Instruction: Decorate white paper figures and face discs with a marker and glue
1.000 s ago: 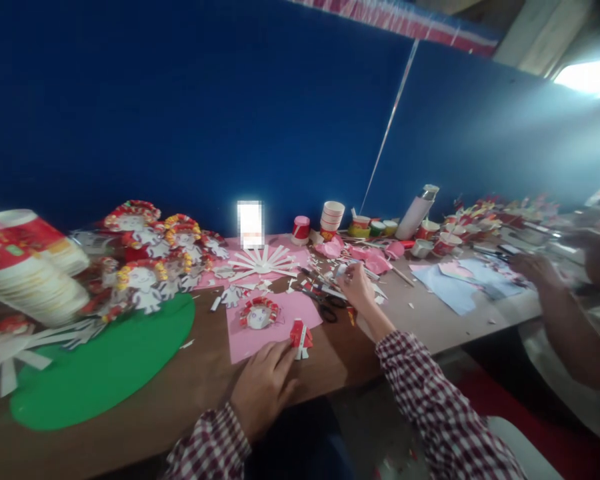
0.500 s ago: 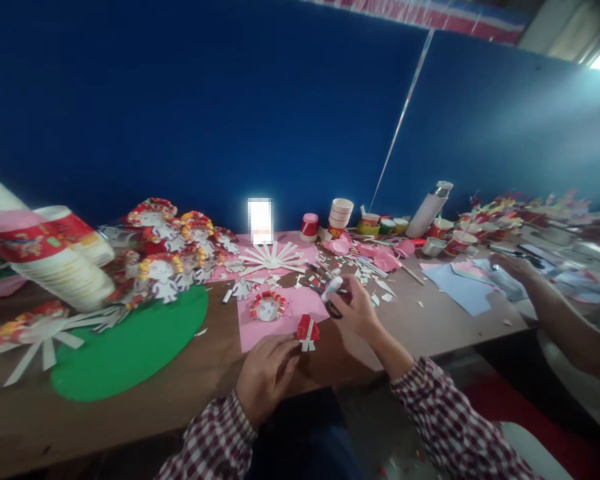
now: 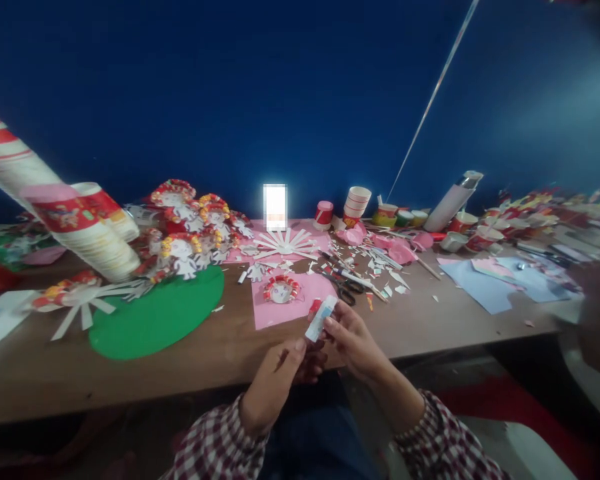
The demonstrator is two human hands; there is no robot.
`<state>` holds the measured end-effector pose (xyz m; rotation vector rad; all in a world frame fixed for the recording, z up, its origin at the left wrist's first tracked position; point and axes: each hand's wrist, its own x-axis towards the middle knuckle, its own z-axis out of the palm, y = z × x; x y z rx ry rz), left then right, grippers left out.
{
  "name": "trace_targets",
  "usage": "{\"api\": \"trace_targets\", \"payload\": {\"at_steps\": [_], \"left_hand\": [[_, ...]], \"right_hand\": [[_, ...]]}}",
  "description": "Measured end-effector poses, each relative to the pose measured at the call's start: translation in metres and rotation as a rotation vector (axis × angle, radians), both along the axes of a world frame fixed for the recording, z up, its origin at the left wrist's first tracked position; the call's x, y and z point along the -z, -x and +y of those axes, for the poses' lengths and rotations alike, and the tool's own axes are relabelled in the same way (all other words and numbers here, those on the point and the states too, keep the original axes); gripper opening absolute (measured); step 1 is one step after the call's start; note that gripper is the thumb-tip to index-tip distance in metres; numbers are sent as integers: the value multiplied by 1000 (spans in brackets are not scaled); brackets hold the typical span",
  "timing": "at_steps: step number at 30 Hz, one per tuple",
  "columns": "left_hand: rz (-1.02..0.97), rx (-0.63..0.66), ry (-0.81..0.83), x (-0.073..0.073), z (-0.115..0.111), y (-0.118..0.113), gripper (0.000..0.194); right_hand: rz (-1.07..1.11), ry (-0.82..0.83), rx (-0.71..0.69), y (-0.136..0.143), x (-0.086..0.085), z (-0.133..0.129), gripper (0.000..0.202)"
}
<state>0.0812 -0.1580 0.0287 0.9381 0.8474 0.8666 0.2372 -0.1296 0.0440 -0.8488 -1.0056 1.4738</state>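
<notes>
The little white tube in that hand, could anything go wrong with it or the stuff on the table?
Maybe! The little white tube is pinched in the right hand's fingers, so it might slip if they loosen. The black-handled scissors lie just past that hand and could poke it. The tall stack of cups could topple if somebody bumps it.

Your left hand (image 3: 273,380): thumb extends inward, fingers partly hidden. Your right hand (image 3: 357,340): thumb and fingers close in pinch, directed inward. Your forearms (image 3: 403,400) converge from lower left and right.
</notes>
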Motion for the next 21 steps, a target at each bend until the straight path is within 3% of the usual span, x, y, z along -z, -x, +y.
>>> {"api": "trace_targets", "payload": {"at_steps": [4, 9, 21], "left_hand": [[31, -20, 43, 2, -3, 1, 49], [130, 18, -22, 6, -2, 5, 44], [430, -53, -226, 4, -3, 10, 46]], "right_hand": [[4, -5, -72, 0, 3, -6, 30], [0, 81, -191, 3, 5, -18, 27], [-64, 70, -129, 6, 4, -21, 27]]}}
